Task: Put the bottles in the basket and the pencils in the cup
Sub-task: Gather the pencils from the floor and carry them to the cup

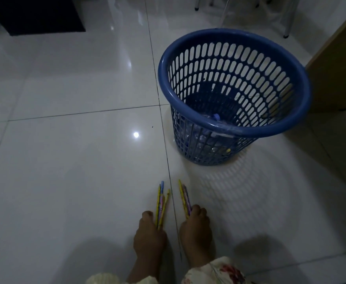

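A blue slotted plastic basket (270, 124) stands on the tiled floor at the right. Clear plastic bottles (204, 138) lie in its bottom, seen through the slots. Low in the view, my left hand (148, 236) is shut on a bunch of yellow and pink pencils (161, 203) that point away from me. My right hand (195, 228) is shut on a second bunch of pencils (184, 198), also pointing forward. Both hands are near the floor, side by side, below the basket. No cup is in view.
A wooden furniture panel (338, 68) stands right beside the basket. Metal chair legs (289, 21) are at the top right. A dark mat (39, 15) lies at the top left. Glossy white floor tiles (65, 160) spread to the left.
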